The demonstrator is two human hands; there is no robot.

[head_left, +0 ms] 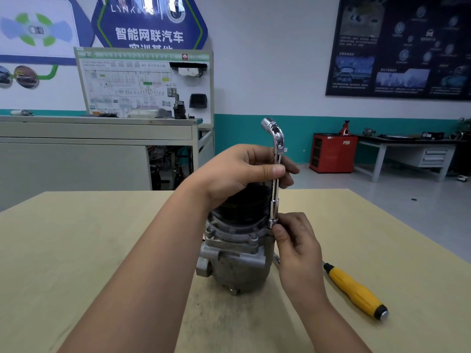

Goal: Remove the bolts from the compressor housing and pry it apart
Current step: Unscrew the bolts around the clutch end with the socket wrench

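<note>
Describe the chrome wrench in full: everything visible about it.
The wrench is an L-shaped socket wrench of shiny chromed metal. It stands upright, its bent top ending in an open socket facing up-left. The left hand holds its upper shaft, thumb across it; the right hand pinches its lower end at the flange of the compressor, beside the black pulley.

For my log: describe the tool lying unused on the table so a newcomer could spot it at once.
On the pale wooden table, a grey metal compressor stands upright. Just right of it, beyond the right hand, lies a screwdriver with a yellow handle and black ends. It alone lies flat and untouched; the chrome L-shaped socket wrench is held upright.
</note>
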